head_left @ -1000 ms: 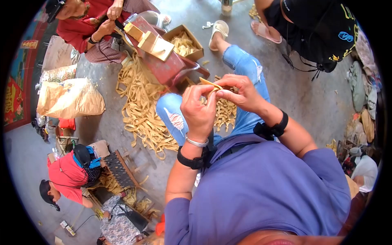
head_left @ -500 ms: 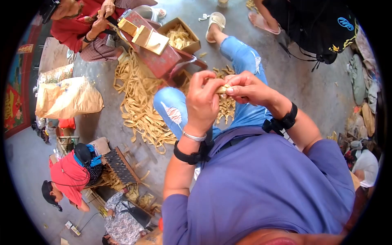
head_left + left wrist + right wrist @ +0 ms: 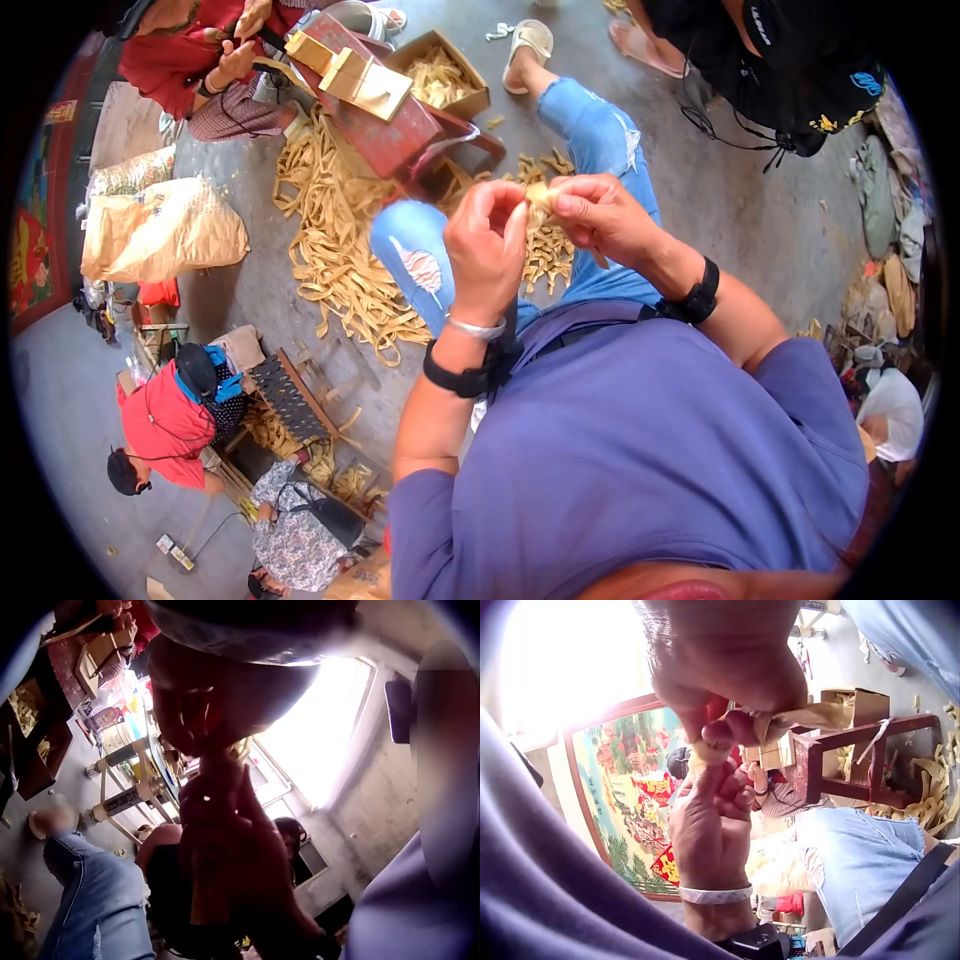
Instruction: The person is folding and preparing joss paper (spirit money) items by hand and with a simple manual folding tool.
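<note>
Both hands meet over the lap, pinching a folded pale-yellow flat strip (image 3: 540,200) between fingertips and thumbs. My left hand (image 3: 487,250), with a silver bracelet at its wrist, holds the near side. Opposite it, my right hand (image 3: 610,220) pinches the other side with thumb and index finger. In the right wrist view the yellow bundle (image 3: 707,756) sits at the tips of both hands, while a loose tail (image 3: 817,716) of strip trails out from the right hand. The left wrist view is dark; a hanging strip end (image 3: 208,904) shows below the right hand there.
A large heap of yellow strips (image 3: 335,240) lies on the floor to the left. Short folded pieces (image 3: 548,258) lie between the knees. Ahead stand a red bench (image 3: 380,140) with a wooden block (image 3: 365,85) and a cardboard box (image 3: 470,105). Other people sit around.
The strip, pointing out flat from between the hands earlier, is now a compact folded bundle at the fingertips. The right hand's fingers have shifted around it. The head view has moved slightly.
</note>
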The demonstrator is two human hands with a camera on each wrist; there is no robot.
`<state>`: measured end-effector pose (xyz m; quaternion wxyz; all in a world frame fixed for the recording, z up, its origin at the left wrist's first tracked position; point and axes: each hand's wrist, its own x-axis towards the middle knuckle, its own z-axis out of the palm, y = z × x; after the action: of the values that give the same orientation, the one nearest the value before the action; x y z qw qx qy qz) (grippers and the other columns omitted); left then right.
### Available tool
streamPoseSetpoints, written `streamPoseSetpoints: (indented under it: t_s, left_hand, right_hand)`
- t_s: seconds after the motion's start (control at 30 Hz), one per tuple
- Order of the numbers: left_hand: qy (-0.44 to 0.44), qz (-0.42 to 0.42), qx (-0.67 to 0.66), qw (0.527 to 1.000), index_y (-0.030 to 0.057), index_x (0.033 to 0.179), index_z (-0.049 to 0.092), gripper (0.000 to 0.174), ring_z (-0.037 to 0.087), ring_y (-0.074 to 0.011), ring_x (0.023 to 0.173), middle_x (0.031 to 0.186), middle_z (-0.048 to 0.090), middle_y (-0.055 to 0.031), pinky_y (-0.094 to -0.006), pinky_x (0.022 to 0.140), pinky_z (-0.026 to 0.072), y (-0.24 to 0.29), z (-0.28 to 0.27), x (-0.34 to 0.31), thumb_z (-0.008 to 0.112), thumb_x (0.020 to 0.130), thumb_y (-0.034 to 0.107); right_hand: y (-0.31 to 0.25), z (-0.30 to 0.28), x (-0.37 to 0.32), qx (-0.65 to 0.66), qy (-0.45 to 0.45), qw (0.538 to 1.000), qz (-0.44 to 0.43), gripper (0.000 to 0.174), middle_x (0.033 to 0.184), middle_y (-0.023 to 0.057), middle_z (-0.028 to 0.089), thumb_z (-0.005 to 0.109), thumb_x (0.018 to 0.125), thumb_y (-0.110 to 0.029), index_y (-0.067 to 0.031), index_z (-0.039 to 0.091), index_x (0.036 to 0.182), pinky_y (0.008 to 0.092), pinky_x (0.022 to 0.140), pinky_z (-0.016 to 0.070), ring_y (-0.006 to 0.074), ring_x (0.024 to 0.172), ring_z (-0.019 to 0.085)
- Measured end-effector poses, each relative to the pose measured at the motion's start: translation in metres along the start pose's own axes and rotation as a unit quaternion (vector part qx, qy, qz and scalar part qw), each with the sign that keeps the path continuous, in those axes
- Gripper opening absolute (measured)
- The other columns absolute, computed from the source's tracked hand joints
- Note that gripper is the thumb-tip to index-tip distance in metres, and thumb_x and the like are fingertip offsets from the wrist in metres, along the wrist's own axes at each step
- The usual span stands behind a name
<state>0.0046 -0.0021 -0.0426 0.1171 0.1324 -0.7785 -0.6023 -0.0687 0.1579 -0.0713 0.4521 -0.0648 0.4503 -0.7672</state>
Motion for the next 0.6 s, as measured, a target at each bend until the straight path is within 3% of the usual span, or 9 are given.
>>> streamPoseSetpoints:
  t_s: [0.07,0.17,0.2,0.3,0.33,0.4,0.47,0.57,0.6]
  left_hand:
    - [-0.047,-0.037,-0.069,0.996,-0.0008,0.098,0.064,0.018,0.054,-0.0068,0.069,0.084,0.058,0.0007,-0.0192,0.062,0.0457,0.016,-0.003,-0.004,0.067,0.081,0.000]
    - [-0.092,0.019,0.006,0.996,-0.0009,0.097,0.063,0.023,0.054,-0.0071,0.069,0.081,0.058,0.0012,-0.0197,0.063,0.0459,0.009,-0.013,-0.001,0.074,0.079,0.007]
    - [-0.099,-0.008,-0.011,0.995,0.0002,0.093,0.062,0.027,0.053,-0.0066,0.066,0.074,0.055,0.0017,-0.0209,0.060,0.0444,0.006,-0.017,0.002,0.078,0.077,0.014]
    - [-0.128,0.037,0.118,0.984,0.0018,0.086,0.060,0.024,0.050,-0.0050,0.063,0.070,0.053,0.0023,-0.0215,0.054,0.0408,0.017,-0.026,0.004,0.078,0.078,0.016]
    - [-0.137,0.069,0.183,0.971,0.0034,0.080,0.056,0.021,0.046,-0.0042,0.058,0.065,0.050,0.0031,-0.0212,0.050,0.0368,0.019,-0.028,0.003,0.070,0.086,0.018]
    - [-0.169,-0.021,0.040,0.985,0.0046,0.077,0.054,0.024,0.046,-0.0050,0.053,0.062,0.048,0.0034,-0.0204,0.047,0.0359,0.015,-0.028,0.000,0.062,0.092,0.021]
    - [-0.201,-0.144,-0.117,0.962,0.0060,0.075,0.052,0.034,0.045,-0.0065,0.046,0.058,0.048,0.0017,-0.0193,0.043,0.0349,0.023,-0.035,-0.001,0.050,0.099,0.029]
    - [-0.171,-0.192,-0.217,0.942,0.0055,0.077,0.054,0.037,0.047,-0.0064,0.046,0.060,0.052,-0.0014,-0.0183,0.041,0.0336,0.009,-0.049,-0.002,0.049,0.099,0.035]
    - [-0.183,-0.196,-0.197,0.943,0.0041,0.078,0.055,0.037,0.048,-0.0075,0.049,0.060,0.052,-0.0029,-0.0198,0.045,0.0374,0.007,-0.054,-0.001,0.050,0.098,0.035]
  right_hand:
    - [-0.005,-0.001,0.000,-0.072,0.033,0.997,-0.022,0.023,0.073,-0.0042,0.052,0.063,0.091,-0.026,-0.0033,0.067,0.096,0.0192,0.049,0.0331,0.0030,0.059,0.044]
    - [-0.011,0.003,0.001,-0.143,-0.071,0.985,-0.062,0.025,0.081,-0.0010,0.054,0.061,0.093,-0.024,-0.0005,0.066,0.096,0.0198,0.055,0.0375,0.0039,0.065,0.047]
    - [-0.019,0.004,-0.001,-0.158,-0.086,0.983,-0.028,0.024,0.088,0.0015,0.056,0.060,0.093,-0.022,0.0009,0.066,0.097,0.0211,0.060,0.0414,0.0063,0.071,0.051]
    - [-0.019,0.003,0.004,-0.269,-0.115,0.946,-0.136,0.020,0.090,0.0024,0.060,0.065,0.089,-0.017,0.0006,0.066,0.099,0.0230,0.064,0.0444,0.0088,0.074,0.055]
    - [-0.020,0.003,0.004,-0.250,-0.104,0.956,-0.116,0.019,0.090,0.0033,0.062,0.067,0.087,-0.015,0.0006,0.067,0.099,0.0238,0.065,0.0452,0.0098,0.075,0.056]
    - [-0.026,0.006,0.006,-0.211,-0.080,0.971,-0.078,0.019,0.089,0.0050,0.065,0.071,0.083,-0.010,0.0007,0.068,0.098,0.0254,0.068,0.0467,0.0117,0.078,0.058]
    - [-0.035,0.009,0.006,-0.289,-0.094,0.944,-0.129,0.018,0.087,0.0062,0.066,0.074,0.079,-0.007,0.0003,0.070,0.095,0.0258,0.069,0.0472,0.0124,0.078,0.060]
    - [-0.047,0.014,0.005,-0.368,-0.077,0.909,-0.179,0.013,0.082,0.0065,0.066,0.075,0.077,-0.006,-0.0011,0.072,0.088,0.0263,0.067,0.0475,0.0145,0.075,0.061]
    - [-0.048,0.012,0.005,-0.388,-0.075,0.897,-0.197,0.013,0.081,0.0065,0.066,0.075,0.077,-0.006,-0.0016,0.072,0.089,0.0265,0.066,0.0474,0.0148,0.074,0.060]
